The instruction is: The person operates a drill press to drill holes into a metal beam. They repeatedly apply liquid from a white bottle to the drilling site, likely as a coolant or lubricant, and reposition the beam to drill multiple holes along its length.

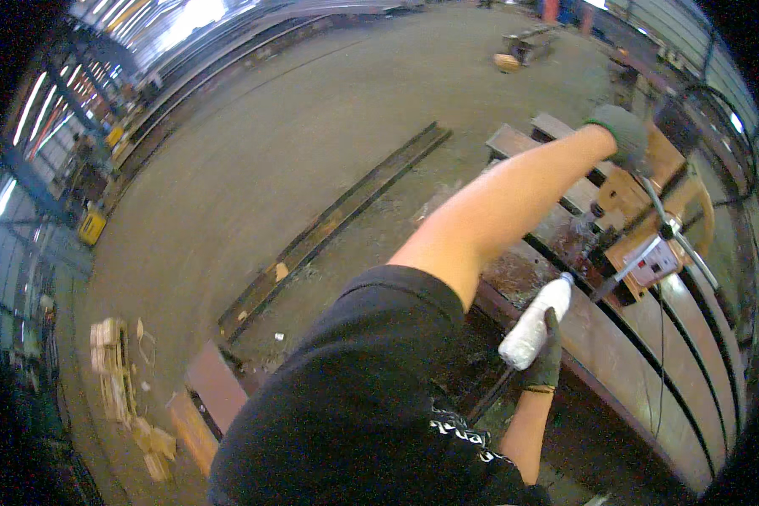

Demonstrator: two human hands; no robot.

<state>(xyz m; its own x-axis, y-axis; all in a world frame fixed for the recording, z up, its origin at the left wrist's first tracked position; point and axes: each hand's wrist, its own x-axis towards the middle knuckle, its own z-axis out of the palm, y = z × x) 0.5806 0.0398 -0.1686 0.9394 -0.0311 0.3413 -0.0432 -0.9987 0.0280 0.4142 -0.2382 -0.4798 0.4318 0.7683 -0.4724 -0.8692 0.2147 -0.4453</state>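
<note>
A tan drilling machine (pixel 622 201) stands on the steel beams at right, with metal levers (pixel 690 249) spreading from a hub. My left hand (pixel 622 137), in a grey-green glove, reaches across to the machine's upper side and is closed around the end of one lever; its fingers are partly hidden. Lower down, my gloved right hand (pixel 546 358) grips a white bottle (pixel 535 325) tilted with its narrow end toward the machine's base. The bottle's tip is close to the dark, wet-looking steel surface (pixel 514 274).
Long parallel steel beams (pixel 632 363) curve along the right, with a thin cable (pixel 662 363) hanging over them. A steel channel (pixel 337 228) lies on the floor at centre left. Wooden pieces (pixel 114 363) are stacked at lower left. A small bench (pixel 527 40) stands far off.
</note>
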